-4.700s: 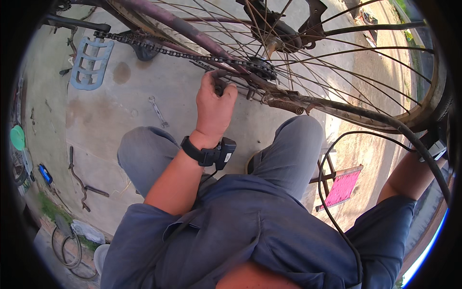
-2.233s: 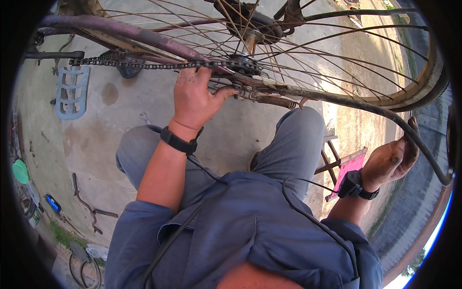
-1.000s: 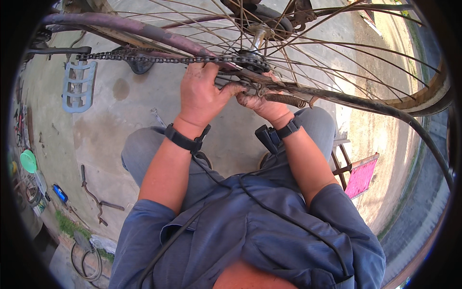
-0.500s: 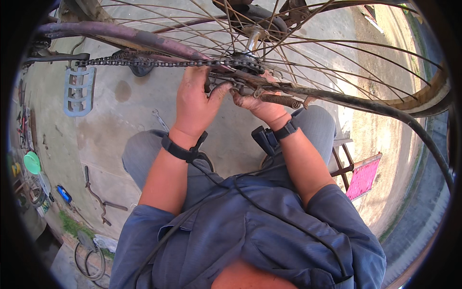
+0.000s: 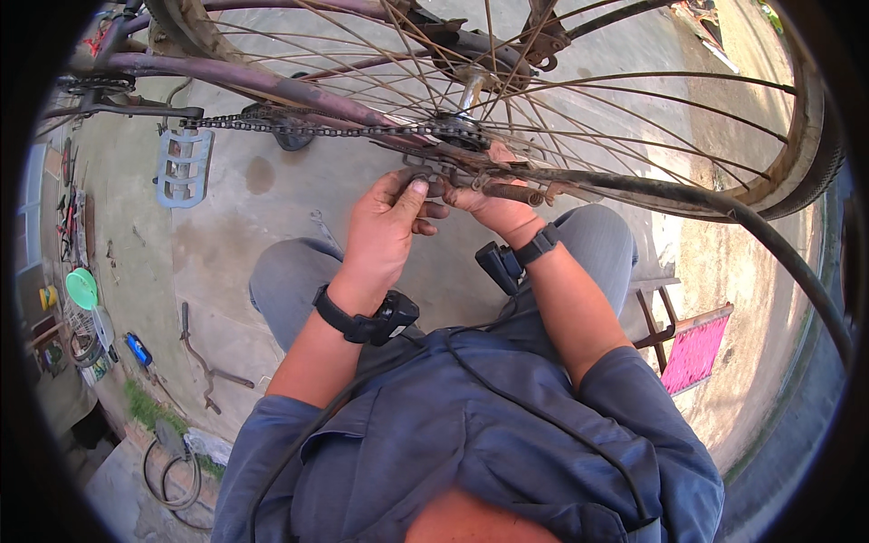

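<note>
Here both hands, left hand (image 5: 385,226) and right hand (image 5: 496,206), grip the rusty frame stay (image 5: 507,188) beside the chain (image 5: 317,128)

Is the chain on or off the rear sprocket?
On. The chain runs taut from the crank side onto the rear sprocket, just above both hands.

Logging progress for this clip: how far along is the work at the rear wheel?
Done: the chain sits on the rear sprocket. In hand: left hand and right hand both work at the axle end on the frame. Left: cannot tell; the part under the fingers is hidden.
</note>
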A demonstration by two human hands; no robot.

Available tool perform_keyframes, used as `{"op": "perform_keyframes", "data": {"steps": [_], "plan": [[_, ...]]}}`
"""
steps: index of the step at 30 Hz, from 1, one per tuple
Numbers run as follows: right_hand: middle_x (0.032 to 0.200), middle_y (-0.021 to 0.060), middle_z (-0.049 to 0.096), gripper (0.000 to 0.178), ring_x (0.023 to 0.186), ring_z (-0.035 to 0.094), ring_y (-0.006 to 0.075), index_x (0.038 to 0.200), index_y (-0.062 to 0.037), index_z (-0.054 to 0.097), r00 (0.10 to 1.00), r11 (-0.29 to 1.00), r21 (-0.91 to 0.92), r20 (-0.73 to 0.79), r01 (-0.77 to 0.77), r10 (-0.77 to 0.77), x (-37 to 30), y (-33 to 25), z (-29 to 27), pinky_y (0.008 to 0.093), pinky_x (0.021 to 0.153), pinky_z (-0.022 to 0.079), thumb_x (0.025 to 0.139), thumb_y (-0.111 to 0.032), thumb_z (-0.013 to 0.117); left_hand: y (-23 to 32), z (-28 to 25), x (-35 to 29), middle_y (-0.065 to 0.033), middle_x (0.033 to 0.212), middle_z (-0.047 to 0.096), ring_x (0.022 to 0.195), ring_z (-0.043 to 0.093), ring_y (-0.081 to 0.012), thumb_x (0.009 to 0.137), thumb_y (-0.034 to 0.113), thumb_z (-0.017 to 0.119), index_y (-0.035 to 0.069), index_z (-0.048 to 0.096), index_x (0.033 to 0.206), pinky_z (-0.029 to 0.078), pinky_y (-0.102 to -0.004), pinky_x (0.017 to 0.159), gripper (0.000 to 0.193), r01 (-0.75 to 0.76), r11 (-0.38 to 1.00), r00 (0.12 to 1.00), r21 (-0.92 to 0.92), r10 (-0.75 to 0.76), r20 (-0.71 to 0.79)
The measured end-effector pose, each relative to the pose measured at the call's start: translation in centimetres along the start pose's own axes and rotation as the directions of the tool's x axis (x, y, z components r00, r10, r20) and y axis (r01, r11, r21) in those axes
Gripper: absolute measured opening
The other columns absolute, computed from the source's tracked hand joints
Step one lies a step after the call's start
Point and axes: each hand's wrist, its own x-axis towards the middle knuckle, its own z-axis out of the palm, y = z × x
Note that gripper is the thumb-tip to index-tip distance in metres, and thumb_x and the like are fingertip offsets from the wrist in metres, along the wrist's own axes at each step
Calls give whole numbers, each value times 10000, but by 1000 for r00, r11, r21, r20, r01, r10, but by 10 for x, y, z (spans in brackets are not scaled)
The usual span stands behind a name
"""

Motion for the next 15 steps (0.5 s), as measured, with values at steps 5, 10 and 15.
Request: {"op": "perform_keyframes", "data": {"steps": [5, 10, 15], "plan": [[1038, 130, 702, 635, 988, 670, 332, 1158, -77, 667, 989, 982, 135, 82, -130, 120, 0, -3, -1, 413, 879, 547, 680, -438, 879, -6, 12, 3, -68, 1089, 710, 928, 680, -145, 1029, 130, 633, 18, 598, 1243, 539, -271, 713, 244, -186, 975, 981, 124, 191, -29], [1112, 116, 703, 746, 1059, 663, 317, 1211, -90, 653, 996, 996, 68, 71, -55, 51, -1, 0, -1, 404, 913, 546, 651, -519, 895, -10, 14, 3, -79, 1061, 700, 924, 677, -138, 1002, 61, 651, 24, 566, 1198, 534, -264, 704, 217, -271, 945, 959, 182, 281, -31], [1130, 106, 707, 757, 1089, 659, 309, 1221, -103, 656, 996, 998, -14, 78, -53, 54, -1, 2, 4, 402, 926, 547, 652, -544, 888, -13, 14, 9, -82, 1043, 702, 886, 683, -135, 997, 62, 665, 25, 557, 1197, 530, -259, 670, 231, -305, 930, 947, 207, 319, -39]]}}
